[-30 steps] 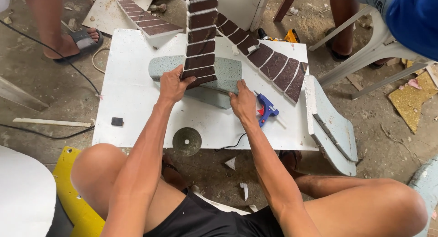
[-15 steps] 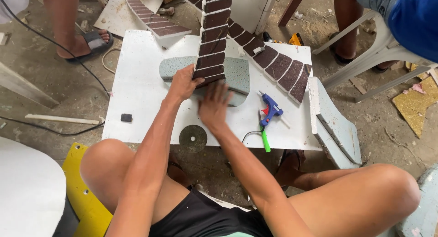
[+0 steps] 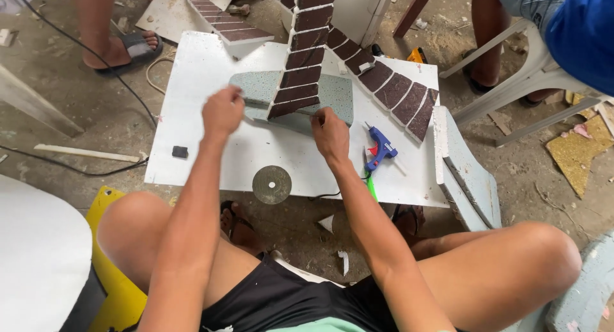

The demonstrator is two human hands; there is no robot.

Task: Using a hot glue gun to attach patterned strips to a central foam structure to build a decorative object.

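Note:
A grey-green foam block point(image 3: 334, 92) lies on a white board point(image 3: 204, 146) on the ground. A strip of brown brick-pattern tiles point(image 3: 302, 63) runs down over the block's middle. My left hand point(image 3: 222, 111) is curled at the block's lower left corner, fingers closed against its edge. My right hand point(image 3: 329, 132) pinches the block's front edge just right of the strip's lower end. What lies under either hand's fingers is hidden.
A blue glue gun point(image 3: 381, 146) lies right of my right hand. A round cutting disc point(image 3: 272, 184) and a small black block point(image 3: 180, 151) rest on the board's front. More tile strips point(image 3: 396, 92), a grey foam piece point(image 3: 470, 175), a white chair point(image 3: 531, 70) and another person's sandalled foot point(image 3: 125, 50) surround it.
My left hand has slid off the tile strip to the block's left corner. My right hand has moved right from the strip's end to the block's front edge.

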